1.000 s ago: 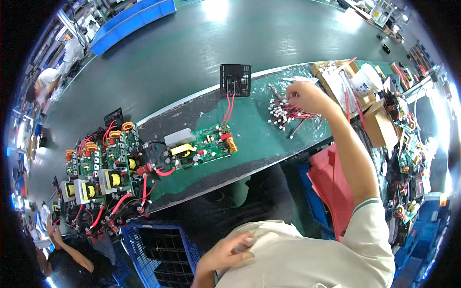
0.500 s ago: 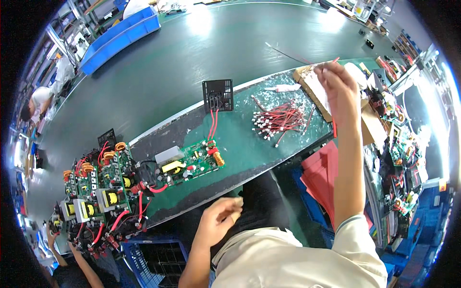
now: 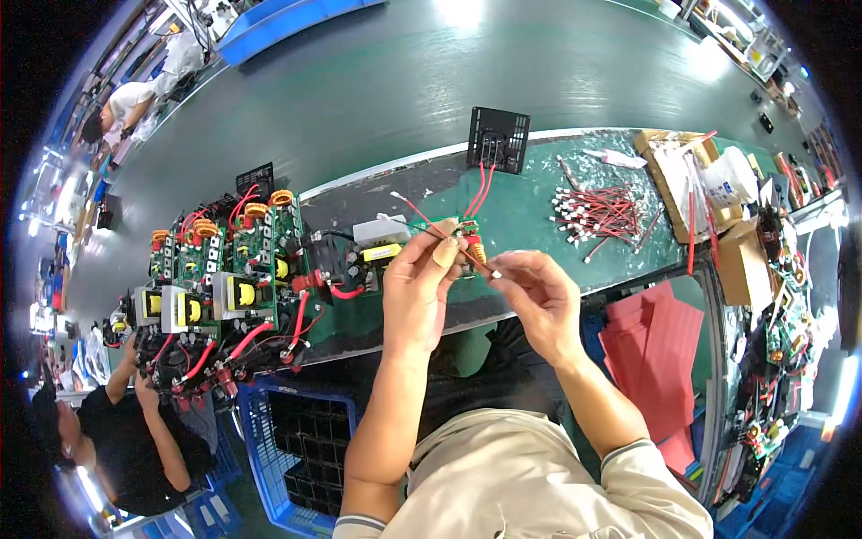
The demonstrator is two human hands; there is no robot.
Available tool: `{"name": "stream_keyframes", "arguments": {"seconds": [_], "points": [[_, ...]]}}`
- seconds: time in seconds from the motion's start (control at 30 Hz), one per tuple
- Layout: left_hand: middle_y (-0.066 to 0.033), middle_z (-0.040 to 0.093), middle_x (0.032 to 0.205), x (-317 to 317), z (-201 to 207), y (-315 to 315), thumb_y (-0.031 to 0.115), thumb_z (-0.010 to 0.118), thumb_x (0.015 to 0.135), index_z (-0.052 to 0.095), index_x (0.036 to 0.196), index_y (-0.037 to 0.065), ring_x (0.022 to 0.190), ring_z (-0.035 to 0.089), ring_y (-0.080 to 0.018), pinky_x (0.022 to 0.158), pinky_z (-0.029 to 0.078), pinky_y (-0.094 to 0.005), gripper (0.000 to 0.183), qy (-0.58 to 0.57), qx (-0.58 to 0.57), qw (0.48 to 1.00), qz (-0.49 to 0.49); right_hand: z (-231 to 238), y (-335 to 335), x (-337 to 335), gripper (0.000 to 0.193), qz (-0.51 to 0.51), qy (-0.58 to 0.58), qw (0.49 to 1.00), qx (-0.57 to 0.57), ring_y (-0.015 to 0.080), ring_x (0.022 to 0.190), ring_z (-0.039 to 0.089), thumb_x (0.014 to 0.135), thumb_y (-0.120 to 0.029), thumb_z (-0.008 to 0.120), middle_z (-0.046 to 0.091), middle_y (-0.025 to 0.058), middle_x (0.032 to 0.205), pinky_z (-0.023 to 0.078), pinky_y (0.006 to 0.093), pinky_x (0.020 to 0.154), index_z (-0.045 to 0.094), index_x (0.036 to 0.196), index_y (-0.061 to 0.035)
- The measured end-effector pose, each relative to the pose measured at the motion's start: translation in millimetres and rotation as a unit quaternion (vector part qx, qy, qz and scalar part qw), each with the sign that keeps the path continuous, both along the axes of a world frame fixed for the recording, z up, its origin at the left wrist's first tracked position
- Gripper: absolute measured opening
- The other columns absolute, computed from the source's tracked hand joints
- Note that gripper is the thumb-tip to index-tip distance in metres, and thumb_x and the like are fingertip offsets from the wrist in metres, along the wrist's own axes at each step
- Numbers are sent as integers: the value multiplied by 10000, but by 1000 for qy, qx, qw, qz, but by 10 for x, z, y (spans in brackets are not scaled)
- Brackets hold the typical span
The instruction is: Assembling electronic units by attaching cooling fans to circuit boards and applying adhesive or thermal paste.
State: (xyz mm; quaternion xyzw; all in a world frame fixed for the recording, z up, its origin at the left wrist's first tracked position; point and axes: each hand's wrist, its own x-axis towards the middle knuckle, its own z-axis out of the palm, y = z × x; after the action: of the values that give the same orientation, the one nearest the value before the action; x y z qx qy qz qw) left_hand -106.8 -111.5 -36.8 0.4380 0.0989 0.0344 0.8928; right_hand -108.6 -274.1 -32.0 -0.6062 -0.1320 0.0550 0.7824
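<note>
Both hands meet over the near end of a green circuit board, part of which they cover. My left hand (image 3: 420, 283) pinches a thin red-and-black wire lead (image 3: 417, 210), whose white plug sticks out to the upper left. My right hand (image 3: 544, 301) has its thumb and forefinger closed at the lead's other end, beside a second white plug. Just beyond the fingers are the board's copper coil (image 3: 478, 253) and a yellow-wrapped part (image 3: 382, 253). Two red wires run from the board to a black vented panel (image 3: 499, 140).
Several assembled circuit boards (image 3: 224, 260) crowd the bench on the left. To the right lie a pile of wire leads (image 3: 600, 214), a white tube (image 3: 620, 158) and a cardboard box (image 3: 660, 184). Red sheets (image 3: 653, 355) and a blue crate (image 3: 269, 449) are below; a co-worker (image 3: 126, 449) is at lower left.
My right hand has come from the cardboard box to the board with a wire lead. My left hand has risen from near my lap and now grips the lead too. The view has shifted.
</note>
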Motion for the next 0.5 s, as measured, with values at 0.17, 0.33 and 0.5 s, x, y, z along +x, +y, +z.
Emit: {"name": "stream_keyframes", "arguments": {"seconds": [0.17,0.33,0.5], "points": [[-44,685,962,-37,3,128,99,658,919,643,1166,12,862,635,-97,766,512,-221,262,14,38,999,25,80,-42,144,319,26,30,998,-42,158,1113,592,931,12,582,646,87,1125,463,294,961,536,1247,23],[-37,693,868,-18,21,154,6,692,867,616,1225,9,765,663,-103,691,523,-239,366,-38,351,933,64,307,12,385,235,43,-37,970,-236,103,912,626,904,-74,656,675,47,985,481,254,774,628,1123,7],[-65,686,857,-33,205,135,-77,680,829,461,1393,24,761,647,-108,712,533,-258,614,-119,455,881,54,432,258,468,183,37,-80,952,-294,88,811,617,880,-108,693,683,34,905,472,240,740,667,1021,6]]}}
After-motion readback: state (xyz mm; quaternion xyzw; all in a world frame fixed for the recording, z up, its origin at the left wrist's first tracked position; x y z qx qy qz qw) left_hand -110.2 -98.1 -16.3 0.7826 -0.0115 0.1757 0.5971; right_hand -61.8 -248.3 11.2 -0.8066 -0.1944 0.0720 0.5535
